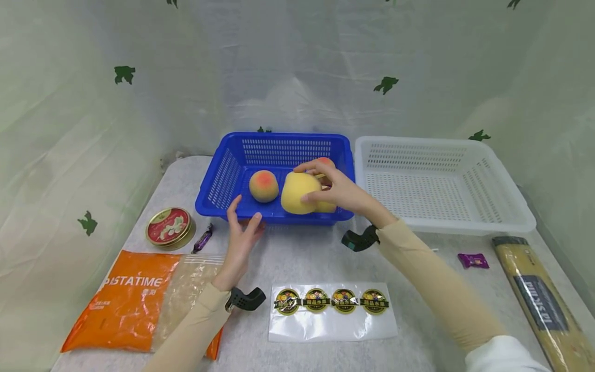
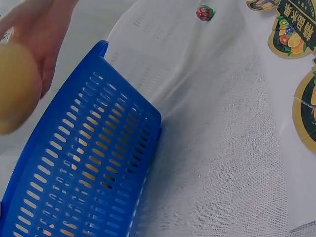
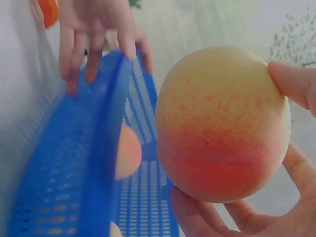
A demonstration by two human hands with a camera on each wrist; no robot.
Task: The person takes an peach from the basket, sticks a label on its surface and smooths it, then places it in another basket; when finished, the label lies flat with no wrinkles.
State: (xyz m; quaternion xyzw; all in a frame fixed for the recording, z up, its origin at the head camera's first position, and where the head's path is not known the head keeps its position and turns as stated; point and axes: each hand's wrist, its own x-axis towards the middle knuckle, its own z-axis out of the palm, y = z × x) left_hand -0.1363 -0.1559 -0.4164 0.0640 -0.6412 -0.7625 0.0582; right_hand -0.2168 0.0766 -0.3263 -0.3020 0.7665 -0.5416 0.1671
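Note:
My right hand (image 1: 341, 192) grips a large yellow peach (image 1: 297, 194) between thumb and fingers, held over the front right part of the blue basket (image 1: 274, 136). The red blush on this peach faces the right wrist camera. Inside the basket sits another peach (image 1: 264, 186), its top red. Further peaches in there are partly hidden behind my right hand. My left hand (image 1: 240, 243) is at the basket's front left rim, fingers spread and holding no fruit. In the right wrist view, its fingers (image 3: 94, 54) reach down beside the basket wall.
A white basket (image 1: 418, 225) stands right of the blue one. In front lies a sheet of round stickers (image 1: 332, 330). On the left are a red round tin (image 1: 168, 226), a purple candy (image 1: 203, 239) and an orange bag (image 1: 125, 310). Another candy (image 1: 473, 260) and a pasta pack (image 1: 539, 299) lie right.

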